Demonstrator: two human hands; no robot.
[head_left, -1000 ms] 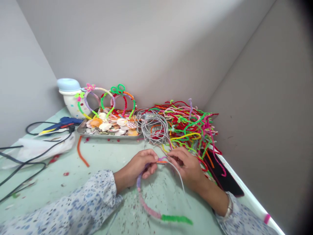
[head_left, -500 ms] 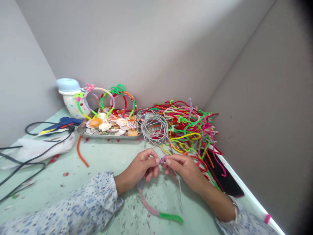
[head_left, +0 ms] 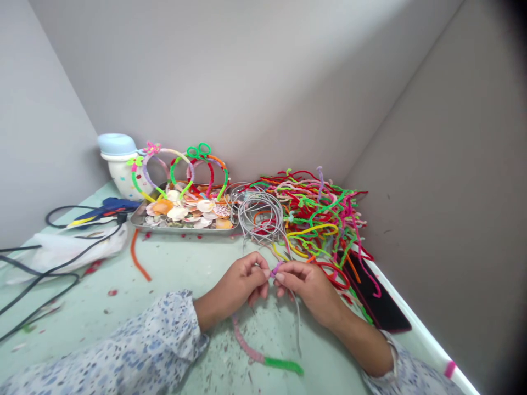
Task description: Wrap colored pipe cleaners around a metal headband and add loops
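A grey wire wrapped in pipe cleaner passes through both hands above the front of the table. My left hand pinches it between thumb and fingertips. A finished-looking pink and green wrapped stretch curves down below that hand. Between my fingertips shows a purple pipe cleaner, wound around the wire. My right hand is closed on this purple piece, thumb against forefinger. Bare grey wire hangs down below the right hand. The fingers hide part of the winding.
A metal tray of shells stands at the back, with wrapped rings upright in it. Right of it are coiled grey wire, a heap of pipe cleaners and a black phone-like slab. Black cables lie left.
The hands stay together at the purple piece, with small finger shifts; more purple shows between them. The hanging wire end and the green tip have swung slightly left.
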